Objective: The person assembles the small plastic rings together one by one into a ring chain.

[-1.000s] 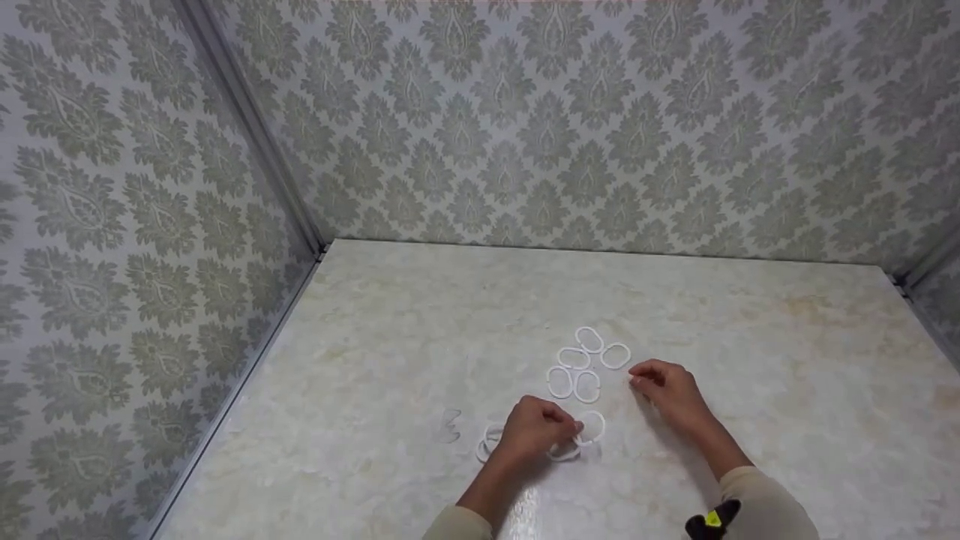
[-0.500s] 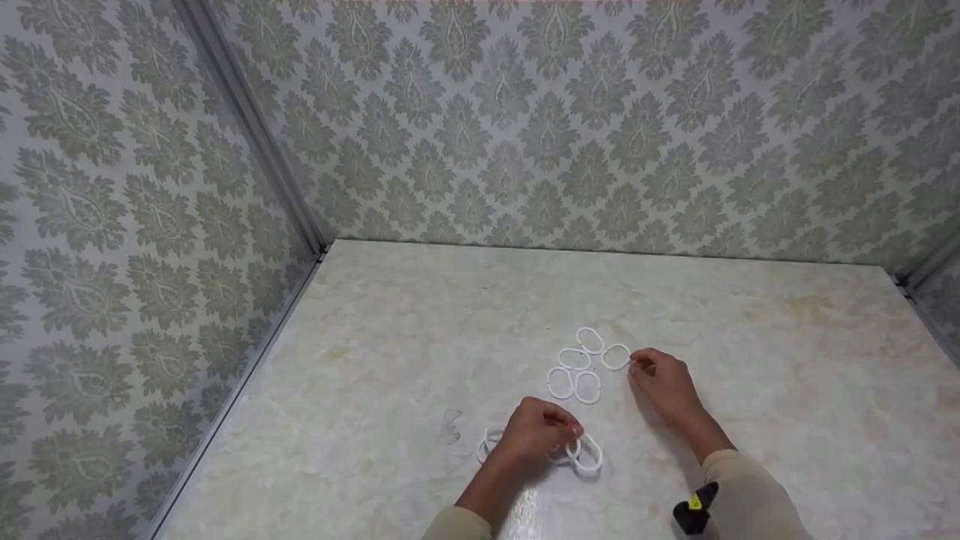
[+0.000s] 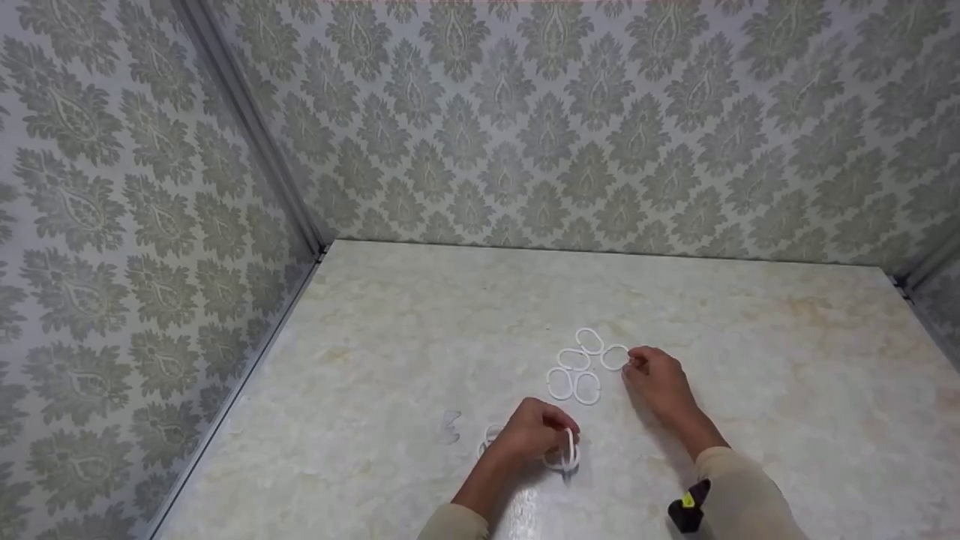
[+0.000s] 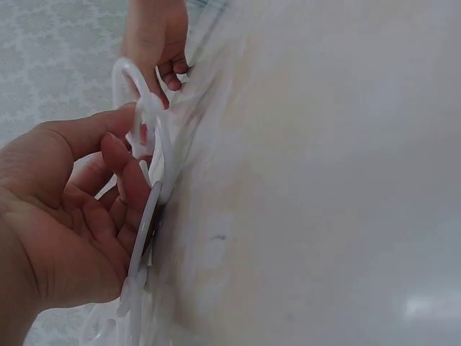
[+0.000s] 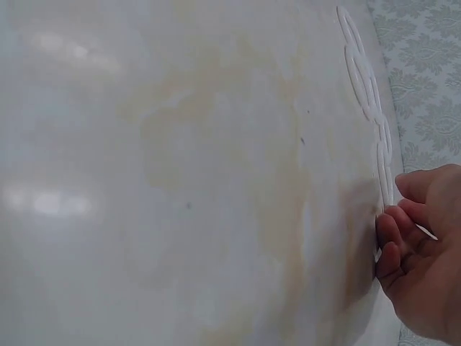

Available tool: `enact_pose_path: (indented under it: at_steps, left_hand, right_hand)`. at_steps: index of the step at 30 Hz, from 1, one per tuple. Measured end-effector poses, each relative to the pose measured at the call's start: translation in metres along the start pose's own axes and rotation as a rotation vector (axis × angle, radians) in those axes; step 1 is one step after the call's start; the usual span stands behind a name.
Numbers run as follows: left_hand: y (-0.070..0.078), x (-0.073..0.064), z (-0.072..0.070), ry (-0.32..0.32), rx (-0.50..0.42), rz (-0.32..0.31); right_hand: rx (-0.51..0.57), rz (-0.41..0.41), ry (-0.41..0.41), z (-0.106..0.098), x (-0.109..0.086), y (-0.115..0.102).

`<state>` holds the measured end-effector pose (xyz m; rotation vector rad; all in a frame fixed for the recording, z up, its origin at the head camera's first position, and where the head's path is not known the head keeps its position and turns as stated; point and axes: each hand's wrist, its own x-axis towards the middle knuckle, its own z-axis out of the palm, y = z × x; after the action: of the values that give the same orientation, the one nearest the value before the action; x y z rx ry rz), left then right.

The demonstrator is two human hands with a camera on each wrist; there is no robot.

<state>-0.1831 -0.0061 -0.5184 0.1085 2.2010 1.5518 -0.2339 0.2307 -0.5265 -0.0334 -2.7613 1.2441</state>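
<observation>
Patterned walls (image 3: 551,135) border the bench (image 3: 420,322), its far edge well beyond flat white rings (image 3: 577,370); nearer, the left hand (image 3: 536,431) pinches a raised ring (image 3: 571,448). Left wrist view: it overlaps other rings (image 4: 141,238). Right wrist view: the right hand (image 5: 425,274), fingers bent, meets the flat row's end; pinching cannot be told.

The left hand (image 3: 532,428) pinches; the right hand (image 3: 658,379) reaches farther forward, fingers bent.

At left, the left grip (image 4: 72,209) pinches a white ring (image 4: 138,76); more rings (image 4: 145,227) show below. The right grip (image 4: 154,36) hangs at upper left, beside patterned wall (image 4: 50,50); bench (image 4: 310,180) fills the right.
</observation>
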Motion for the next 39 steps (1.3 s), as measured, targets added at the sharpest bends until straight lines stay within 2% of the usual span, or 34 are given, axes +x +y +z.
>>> enact_pose_path:
  at_steps: [4,10,17,23,28,34,39]
  left_hand:
    - [-0.003,0.000,0.000,0.011,-0.018,0.040]
    - [-0.004,0.002,0.003,0.062,-0.005,0.001]
    - [-0.004,0.003,0.006,0.115,0.047,0.040]
    - [-0.003,0.003,0.006,0.074,0.061,0.029]
    - [-0.003,0.003,0.003,0.026,0.042,0.042]
    - [-0.004,0.002,0.000,-0.035,0.039,0.094]
    - [-0.004,0.002,-0.001,-0.052,0.059,0.097]
  right_hand:
    - [0.001,-0.015,-0.003,0.001,0.000,0.000]
    - [-0.011,0.018,-0.033,0.001,0.002,-0.003]
    - [-0.158,0.066,-0.083,0.005,0.006,-0.009]
    - [-0.281,0.105,-0.091,0.011,0.008,-0.012]
    - [-0.304,0.120,-0.105,0.012,0.009,-0.012]
    - [-0.255,0.133,-0.171,0.005,0.010,-0.011]
    - [-0.194,0.095,-0.186,-0.001,0.008,-0.008]
